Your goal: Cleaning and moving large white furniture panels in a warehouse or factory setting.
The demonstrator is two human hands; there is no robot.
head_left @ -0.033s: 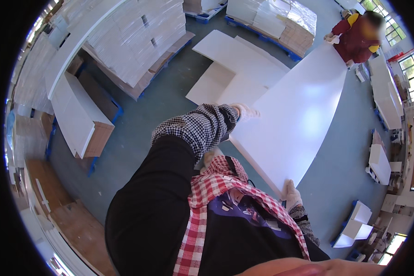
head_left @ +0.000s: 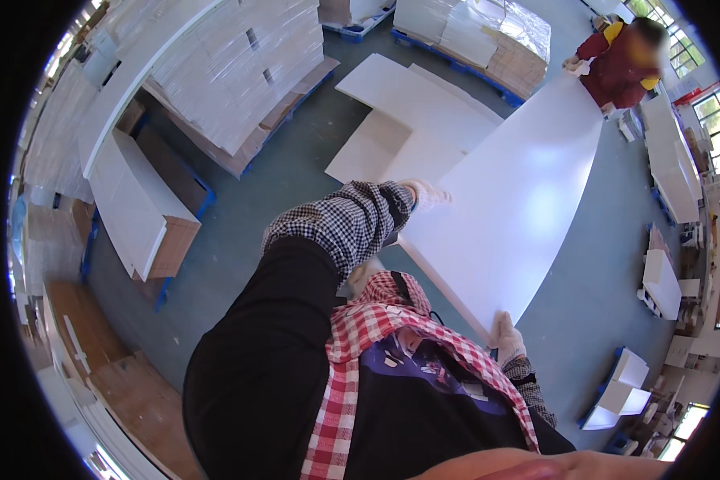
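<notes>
Holding white panel [head_left: 508, 208], gloved fingers [head_left: 505, 325] partly hidden

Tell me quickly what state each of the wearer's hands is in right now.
Left hand: closed on the left edge of the white board, holding it.
Right hand: closed at the board's near right corner, holding it.

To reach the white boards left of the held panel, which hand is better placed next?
Probably the left hand: it holds the panel nearer the white boards; the right hand holds a corner farther away.
</notes>
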